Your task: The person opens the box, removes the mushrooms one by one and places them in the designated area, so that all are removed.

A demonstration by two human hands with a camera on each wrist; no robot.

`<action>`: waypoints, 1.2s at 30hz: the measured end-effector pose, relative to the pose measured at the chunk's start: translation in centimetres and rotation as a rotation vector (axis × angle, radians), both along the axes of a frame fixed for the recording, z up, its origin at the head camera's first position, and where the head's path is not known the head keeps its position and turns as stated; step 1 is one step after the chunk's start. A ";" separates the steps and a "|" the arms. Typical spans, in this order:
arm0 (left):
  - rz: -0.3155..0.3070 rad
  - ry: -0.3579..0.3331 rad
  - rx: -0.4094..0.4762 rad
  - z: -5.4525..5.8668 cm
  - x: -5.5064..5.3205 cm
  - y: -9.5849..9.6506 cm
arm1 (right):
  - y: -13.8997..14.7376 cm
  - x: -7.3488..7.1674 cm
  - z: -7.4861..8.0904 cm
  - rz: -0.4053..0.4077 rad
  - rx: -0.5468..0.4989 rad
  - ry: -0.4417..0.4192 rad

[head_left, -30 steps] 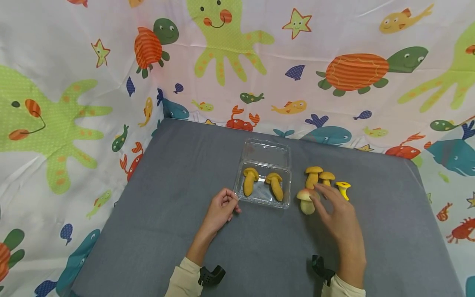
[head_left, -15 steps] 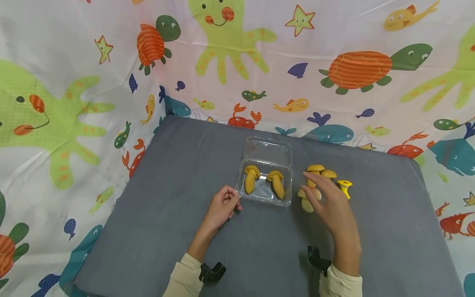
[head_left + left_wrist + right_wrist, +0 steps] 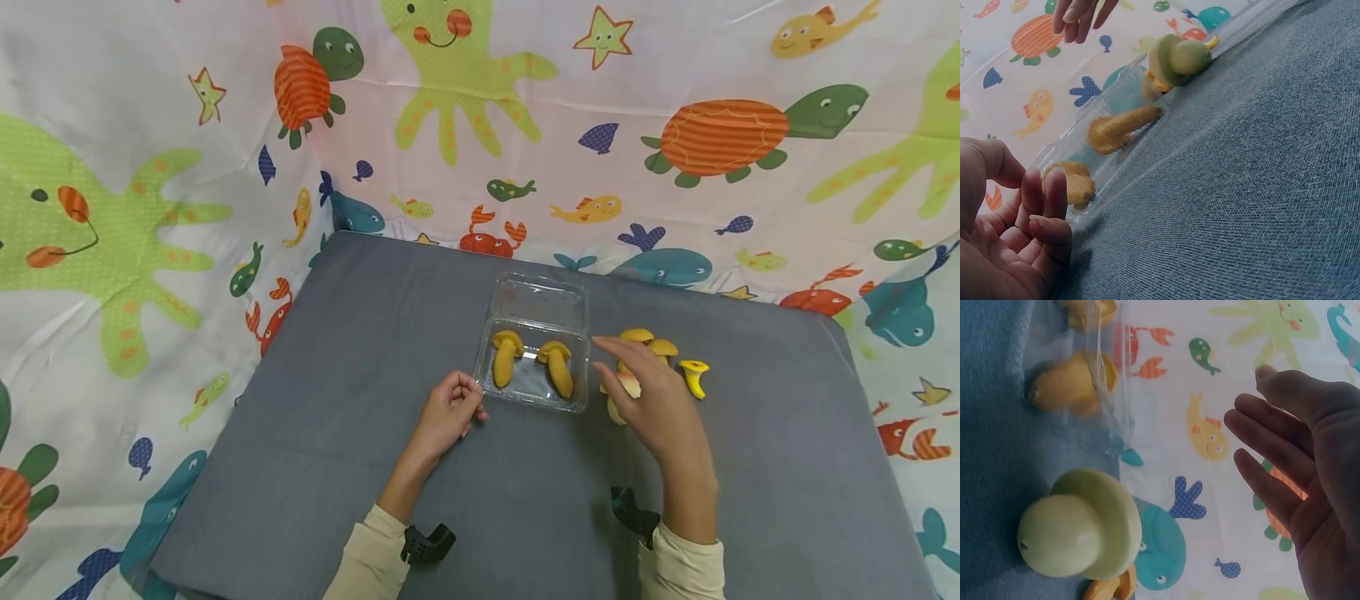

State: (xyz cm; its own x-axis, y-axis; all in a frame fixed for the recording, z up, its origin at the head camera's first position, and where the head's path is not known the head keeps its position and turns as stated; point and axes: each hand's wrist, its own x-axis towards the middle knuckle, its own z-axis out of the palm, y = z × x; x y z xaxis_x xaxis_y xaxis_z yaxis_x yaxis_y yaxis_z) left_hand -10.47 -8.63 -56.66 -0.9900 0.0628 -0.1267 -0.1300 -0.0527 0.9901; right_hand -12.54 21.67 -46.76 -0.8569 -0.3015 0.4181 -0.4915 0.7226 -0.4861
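A clear plastic clamshell box (image 3: 542,304) lies with its lid raised at the back of the grey table. Inside are two toy mushrooms, one at left (image 3: 506,360) and one at right (image 3: 557,369). My left hand (image 3: 448,414) pinches the box's near left corner between thumb and fingertips. My right hand (image 3: 662,412) hovers right of the box with thumb and fingers apart, holding nothing. Partly hidden under it is a pale toy mushroom (image 3: 1079,531) with a rounded stem. Two yellow-brown mushrooms, the left (image 3: 637,334) and the right (image 3: 663,347), lie behind the hand.
A yellow trumpet-shaped mushroom (image 3: 695,377) lies farthest right. The grey cloth-covered table (image 3: 360,333) meets a white curtain (image 3: 450,192) printed with sea animals at its back and left. Each wrist wears a black device, the left device (image 3: 429,544) and the right device (image 3: 633,510).
My right hand has moved left from over the loose mushrooms toward the box, its thumb and fingers spread. The left hand stays at the box corner. The mushrooms have not moved.
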 end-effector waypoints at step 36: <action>-0.011 -0.027 -0.007 0.0 -0.4 0.1 | -5.2 -1.6 -3.0 0.103 -0.052 -0.033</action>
State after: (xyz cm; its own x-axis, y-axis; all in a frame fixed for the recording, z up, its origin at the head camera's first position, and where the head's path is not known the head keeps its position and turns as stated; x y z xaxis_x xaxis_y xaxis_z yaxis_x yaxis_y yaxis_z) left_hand -10.85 -8.51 -56.71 -0.9854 0.0728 -0.1539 -0.1573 -0.0442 0.9866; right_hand -14.10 16.51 -49.80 -0.8361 -0.3675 0.4074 -0.5449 0.6426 -0.5387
